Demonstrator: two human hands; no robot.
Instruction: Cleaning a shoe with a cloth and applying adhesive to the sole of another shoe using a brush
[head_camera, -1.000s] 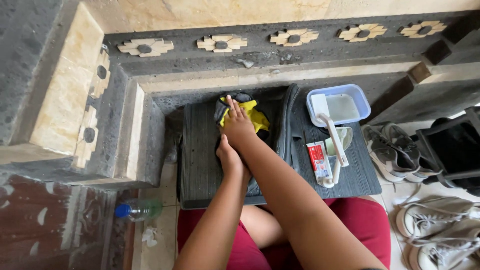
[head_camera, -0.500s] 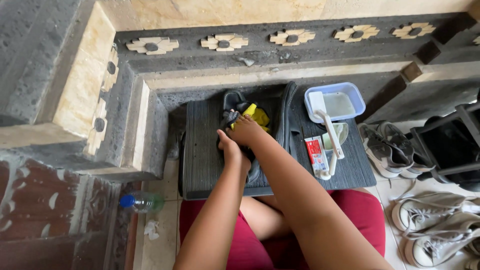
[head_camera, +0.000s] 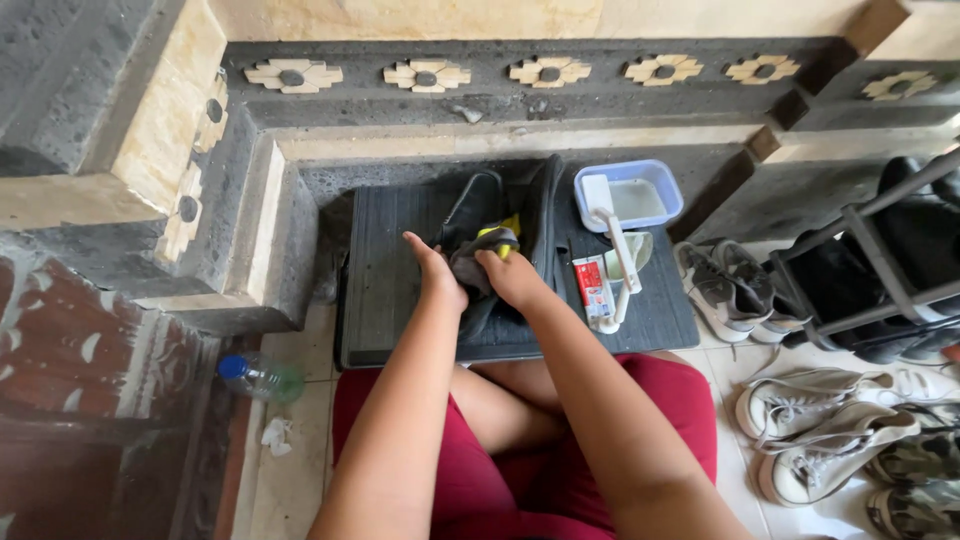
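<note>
Sitting cross-legged before a dark ribbed mat (head_camera: 400, 270), the person steadies a black shoe (head_camera: 472, 215) with the left hand (head_camera: 437, 275), fingers curled round its side, while the right hand (head_camera: 510, 275) presses a dark cloth (head_camera: 470, 262) against it beside a yellow sponge (head_camera: 505, 232). A blue tub of water (head_camera: 630, 195), a white brush (head_camera: 612, 250) and a tube (head_camera: 592, 285) lie within reach on the mat, right of the shoe.

shoe (head_camera: 470, 215) on mat (head_camera: 385, 270), tub (head_camera: 630, 195) right, bottle (head_camera: 260, 378) left

Both hands (head_camera: 475, 275) grip a black shoe (head_camera: 470, 215) over a dark mat (head_camera: 385, 270)
</note>
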